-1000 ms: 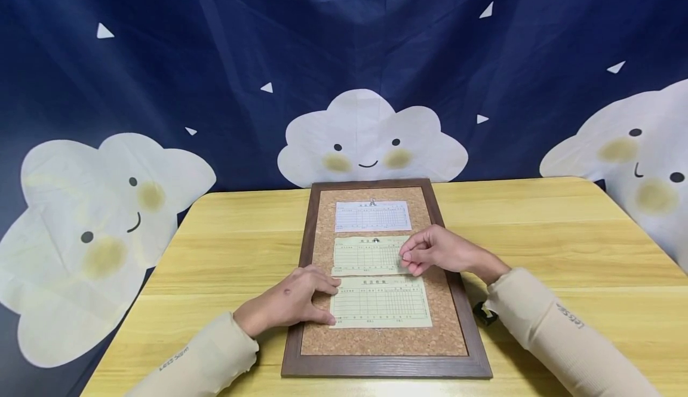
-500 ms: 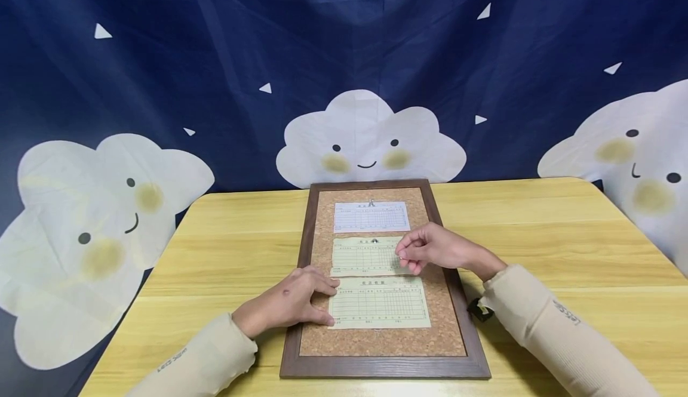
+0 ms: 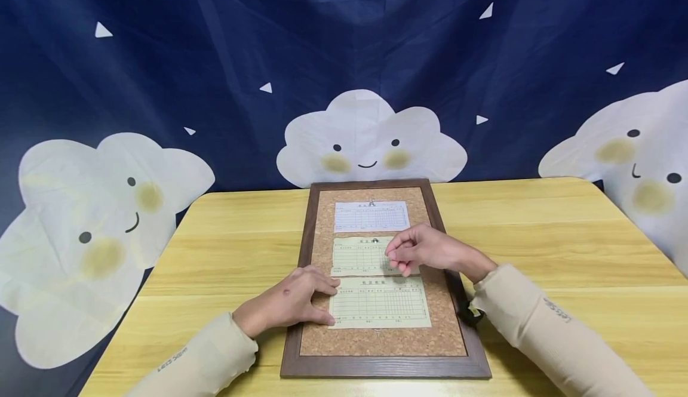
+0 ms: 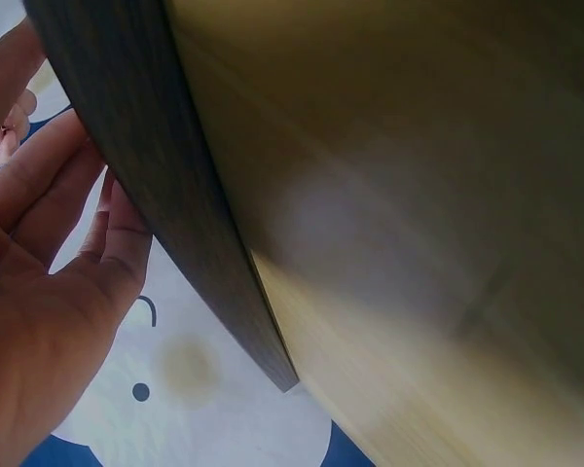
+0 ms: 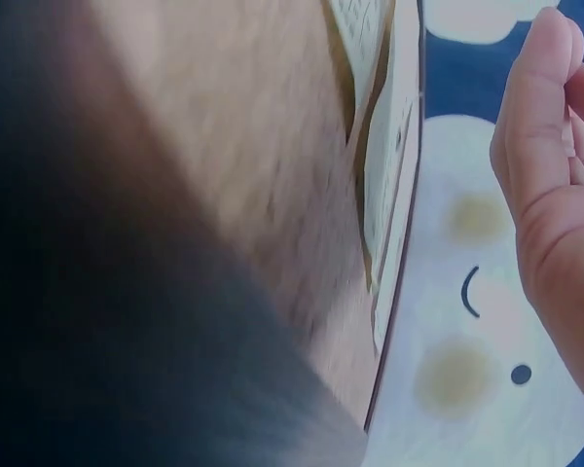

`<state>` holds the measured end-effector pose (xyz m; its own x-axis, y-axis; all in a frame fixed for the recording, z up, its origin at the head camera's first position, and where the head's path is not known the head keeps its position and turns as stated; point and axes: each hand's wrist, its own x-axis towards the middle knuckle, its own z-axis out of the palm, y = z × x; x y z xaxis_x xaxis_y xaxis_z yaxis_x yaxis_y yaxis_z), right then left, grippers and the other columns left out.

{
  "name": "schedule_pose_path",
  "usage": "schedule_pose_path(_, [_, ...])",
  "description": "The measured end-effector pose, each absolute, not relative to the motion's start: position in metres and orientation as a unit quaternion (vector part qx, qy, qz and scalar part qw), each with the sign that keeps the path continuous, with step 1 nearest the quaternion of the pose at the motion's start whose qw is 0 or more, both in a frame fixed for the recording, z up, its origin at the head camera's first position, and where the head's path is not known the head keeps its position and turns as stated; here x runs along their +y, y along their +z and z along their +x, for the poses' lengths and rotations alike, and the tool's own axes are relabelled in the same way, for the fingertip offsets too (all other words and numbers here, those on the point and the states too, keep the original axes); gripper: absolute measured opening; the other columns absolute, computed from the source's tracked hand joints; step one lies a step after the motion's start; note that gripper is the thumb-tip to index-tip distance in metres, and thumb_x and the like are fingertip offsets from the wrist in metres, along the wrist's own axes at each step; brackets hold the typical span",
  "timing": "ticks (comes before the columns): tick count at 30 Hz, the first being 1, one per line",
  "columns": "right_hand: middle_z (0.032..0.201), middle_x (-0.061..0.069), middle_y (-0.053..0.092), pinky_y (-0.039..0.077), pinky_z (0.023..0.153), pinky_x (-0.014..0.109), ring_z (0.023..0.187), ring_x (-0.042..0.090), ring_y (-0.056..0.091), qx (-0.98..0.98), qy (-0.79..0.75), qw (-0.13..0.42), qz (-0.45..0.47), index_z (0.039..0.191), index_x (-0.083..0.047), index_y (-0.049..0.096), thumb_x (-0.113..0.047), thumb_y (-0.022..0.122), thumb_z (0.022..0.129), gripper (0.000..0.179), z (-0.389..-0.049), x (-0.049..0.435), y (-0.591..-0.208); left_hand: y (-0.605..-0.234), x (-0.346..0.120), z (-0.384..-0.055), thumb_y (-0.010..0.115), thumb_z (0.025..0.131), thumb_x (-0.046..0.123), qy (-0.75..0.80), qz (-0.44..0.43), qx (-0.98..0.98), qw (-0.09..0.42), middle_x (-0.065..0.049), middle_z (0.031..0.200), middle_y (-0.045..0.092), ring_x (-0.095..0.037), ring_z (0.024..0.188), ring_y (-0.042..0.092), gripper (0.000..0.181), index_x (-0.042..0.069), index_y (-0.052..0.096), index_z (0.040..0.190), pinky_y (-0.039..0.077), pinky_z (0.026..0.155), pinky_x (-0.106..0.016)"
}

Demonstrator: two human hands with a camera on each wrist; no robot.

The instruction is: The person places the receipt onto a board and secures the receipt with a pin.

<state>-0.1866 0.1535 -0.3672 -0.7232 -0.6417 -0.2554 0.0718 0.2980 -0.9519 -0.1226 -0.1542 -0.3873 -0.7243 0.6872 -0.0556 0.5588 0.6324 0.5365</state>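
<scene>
The left hand (image 3: 290, 300) lies over the left side of a framed cork board (image 3: 384, 343), its fingertips and thumb resting at the left edge of the lowest yellow slip (image 3: 378, 304). Above the middle yellow slip (image 3: 357, 257), the right hand (image 3: 430, 249) keeps thumb and index finger pinched together. A tiny pin seems to be between them, mostly hidden and too small to make out. A silvery pushpin (image 3: 375, 240) sits at that slip's top edge. In the right wrist view the fingers (image 5: 540, 126) are apart from the board.
A white slip (image 3: 371, 217) with another small pin (image 3: 372, 203) is at the board's far end. The board's dark wooden frame (image 3: 384, 367) lies on a wooden table (image 3: 537, 224). Behind hangs a navy cloth (image 3: 242, 39) printed with clouds.
The right hand has moved a little to the left over the middle slip, fingertips still pinched. The left hand and the slips have stayed in place.
</scene>
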Motion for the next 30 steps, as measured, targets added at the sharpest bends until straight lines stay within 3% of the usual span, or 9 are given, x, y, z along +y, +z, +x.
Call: schedule_pose_path(30, [0.079,0.008,0.066,0.056,0.061,0.022,0.062,0.009,0.060,0.707,-0.579,0.390,-0.115,0.104,0.012,0.063,0.002,0.057,0.099,0.013,-0.177,0.124,-0.382,-0.388,-0.154,-0.123,0.086,0.078,0.030,0.243,0.356,0.894,0.119,-0.007,0.127,0.067,-0.023,0.118,0.058,0.046,0.002,0.075,0.113,0.047,0.102,-0.041])
